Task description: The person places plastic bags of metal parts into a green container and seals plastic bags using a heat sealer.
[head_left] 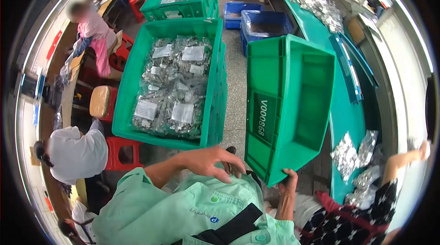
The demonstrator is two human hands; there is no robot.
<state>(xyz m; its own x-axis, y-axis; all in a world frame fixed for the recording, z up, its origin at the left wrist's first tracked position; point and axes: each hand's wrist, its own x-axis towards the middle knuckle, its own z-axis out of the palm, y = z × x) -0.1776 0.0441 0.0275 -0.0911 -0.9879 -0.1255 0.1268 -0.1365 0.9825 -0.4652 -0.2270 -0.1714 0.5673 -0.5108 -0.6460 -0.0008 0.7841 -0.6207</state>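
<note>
My right hand (288, 183) is closed on the lower edge of a green plastic crate (270, 73) marked V000868. The crate is tilted on its side, and the inside that shows holds nothing. My left hand (213, 161) hovers in front of my chest, fingers apart and slightly curled, with nothing in it. Just beyond it stands a stack of green crates (120, 112). In the top one lie several clear bags of small metal-looking parts (183, 87) with white paper labels.
A green-topped bench (341, 126) runs along the right, bearing bagged parts (346, 155) and a loose pile. More green crates (153, 10) and blue bins (266, 20) stand ahead. Seated people (78, 153) and red stools (123, 153) line the left; another person (348, 217) is close right.
</note>
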